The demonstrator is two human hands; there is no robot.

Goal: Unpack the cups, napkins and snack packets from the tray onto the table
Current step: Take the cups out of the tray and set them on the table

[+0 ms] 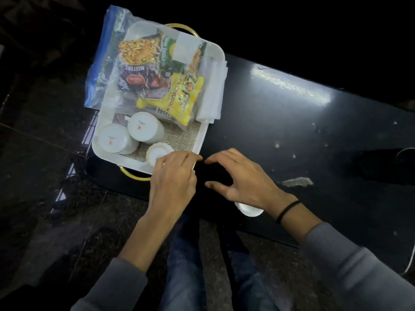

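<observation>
A white tray (pixel 210 131) with gold handles sits on the left end of the black table (pixel 292 135). On its near side stand three upside-down white cups: one on the left (pixel 114 138), one in the middle (pixel 143 127) and a smaller one (pixel 156 153). My left hand (pixel 173 178) lies over the smaller cup's near edge, and its grip is hidden. A clear zip bag holds a mixture packet (pixel 139 61), a green packet (pixel 167 57) and a yellow packet (pixel 179 95). Folded white napkins (pixel 213 90) hang over the tray's right rim. My right hand (pixel 238 176) hovers over the table with its fingers spread. Another white cup (pixel 248 209) stands beneath that wrist.
The table's near edge runs just below my hands, with my legs in jeans under it. A torn pale patch (pixel 296 182) marks the tabletop to the right. A dark round object (pixel 404 162) sits at the far right. Dark floor lies left of the tray.
</observation>
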